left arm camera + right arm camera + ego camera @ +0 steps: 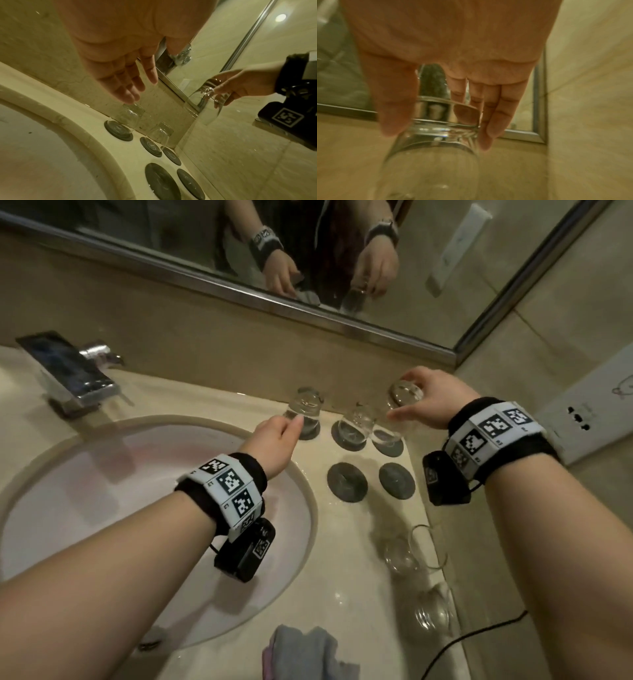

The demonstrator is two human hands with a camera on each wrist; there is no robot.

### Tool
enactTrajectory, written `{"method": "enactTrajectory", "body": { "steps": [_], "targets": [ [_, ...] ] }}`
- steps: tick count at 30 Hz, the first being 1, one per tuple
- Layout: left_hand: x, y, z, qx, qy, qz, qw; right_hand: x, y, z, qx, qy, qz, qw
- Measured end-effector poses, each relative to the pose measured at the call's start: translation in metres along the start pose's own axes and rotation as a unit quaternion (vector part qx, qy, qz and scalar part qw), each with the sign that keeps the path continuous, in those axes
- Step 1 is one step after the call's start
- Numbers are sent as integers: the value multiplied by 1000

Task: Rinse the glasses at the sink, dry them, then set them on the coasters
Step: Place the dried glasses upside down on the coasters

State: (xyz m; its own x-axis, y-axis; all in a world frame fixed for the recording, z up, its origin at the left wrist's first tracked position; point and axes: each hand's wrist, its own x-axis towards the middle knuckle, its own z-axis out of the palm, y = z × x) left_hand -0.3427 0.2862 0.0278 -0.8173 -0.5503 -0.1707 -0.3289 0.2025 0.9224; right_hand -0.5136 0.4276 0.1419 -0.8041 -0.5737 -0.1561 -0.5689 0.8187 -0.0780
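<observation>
From where I sit, the sink basin (102, 474) fills the left of the head view, the faucet (68, 371) behind it. My left hand (274, 440) hovers with fingers relaxed and nearly straight, holding nothing, fingertips just beside the upturned glass (305, 412) on the leftmost rear coaster (313, 434). Next along, a second inverted glass (356, 422) stands on its coaster. Then my right hand (431, 402) pinches the thick base of a third glass (399, 405), mouth down, tilted, just above the corner coaster (390, 448) — whether the rim touches yet I cannot tell. Two front coasters (347, 481) lie bare, and two more glasses (411, 549) wait on the wet desk (342, 559) near the cloth (308, 645).

I judge these glasses stiff, fragile and slick when wet — best gripped round the heavy base or mid-wall, never the thin rim, and lowered flat.
</observation>
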Motion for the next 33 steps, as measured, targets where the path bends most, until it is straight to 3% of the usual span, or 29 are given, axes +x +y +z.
{"method": "enactTrajectory", "body": {
  "steps": [5,12,21,33],
  "targets": [
    [23,8,29,19,-21,-3,1000,39,50,15,28,17,64,997],
    [51,6,59,116,-18,16,993,91,91,48,49,-13,102,993],
    [62,-3,71,95,-3,-6,995,125,105,94,47,-40,103,993],
    [67,-21,66,77,-7,-22,997,136,106,112,3,-71,112,991]
  ]
}}
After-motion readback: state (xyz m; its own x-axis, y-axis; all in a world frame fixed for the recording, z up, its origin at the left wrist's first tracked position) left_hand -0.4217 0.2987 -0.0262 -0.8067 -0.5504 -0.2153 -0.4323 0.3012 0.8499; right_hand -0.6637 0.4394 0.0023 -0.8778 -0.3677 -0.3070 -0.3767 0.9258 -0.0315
